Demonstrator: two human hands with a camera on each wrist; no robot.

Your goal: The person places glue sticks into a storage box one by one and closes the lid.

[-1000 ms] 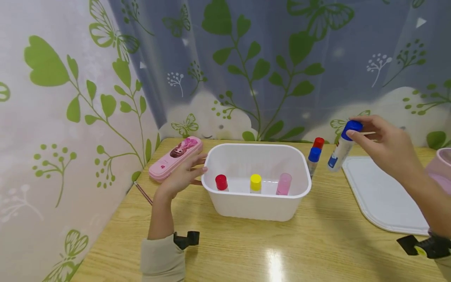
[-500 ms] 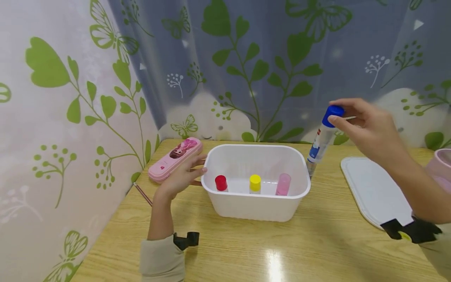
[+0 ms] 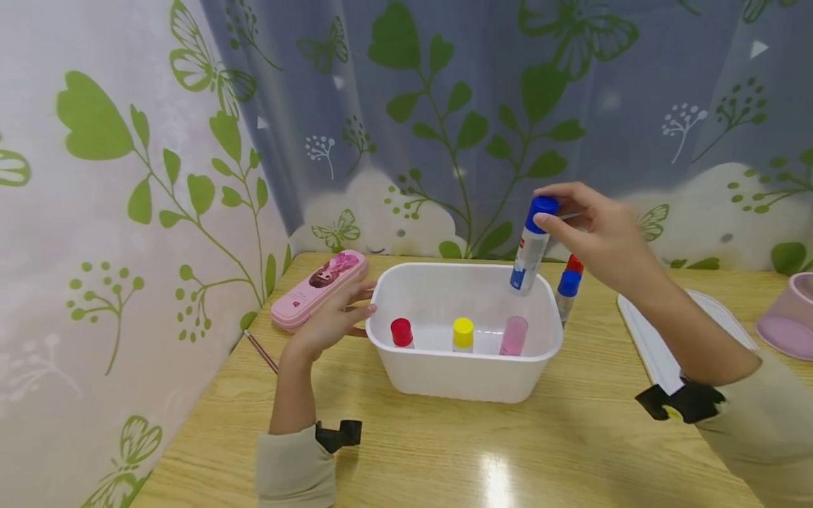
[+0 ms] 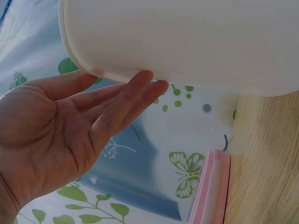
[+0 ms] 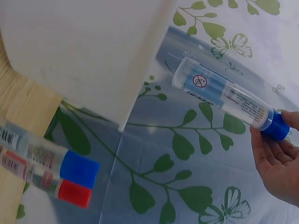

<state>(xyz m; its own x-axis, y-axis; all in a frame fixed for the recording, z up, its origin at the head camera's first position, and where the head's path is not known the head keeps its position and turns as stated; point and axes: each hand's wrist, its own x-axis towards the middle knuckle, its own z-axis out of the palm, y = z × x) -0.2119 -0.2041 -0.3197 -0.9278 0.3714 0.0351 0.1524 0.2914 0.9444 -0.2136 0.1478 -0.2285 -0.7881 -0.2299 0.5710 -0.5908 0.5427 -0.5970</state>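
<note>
By its blue cap, my right hand (image 3: 597,229) pinches a glue stick (image 3: 530,255) with a clear body, tilted a little, over the right end of a white plastic bin (image 3: 460,377). In the right wrist view, the glue stick (image 5: 224,95) points away from the fingertips, toward the bin's rim. My left hand (image 3: 330,317) touches the bin's left end with fairly straight fingers; the left wrist view shows its fingertips against the wall. Inside the bin stand a red-capped stick (image 3: 401,333), a yellow-capped one (image 3: 463,334) and a pink one (image 3: 514,336), their lower parts hidden.
Just right of the bin stand a blue-capped glue stick (image 3: 568,291) and a red-capped one (image 3: 574,264). A white tray (image 3: 718,310) and a pink container (image 3: 787,328) lie farther right. A pink pencil case (image 3: 317,289) and a pencil (image 3: 262,351) are at the left.
My right hand has carried the glue stick leftward from above the tray's edge to over the bin. The left hand stays at the bin's left end.
</note>
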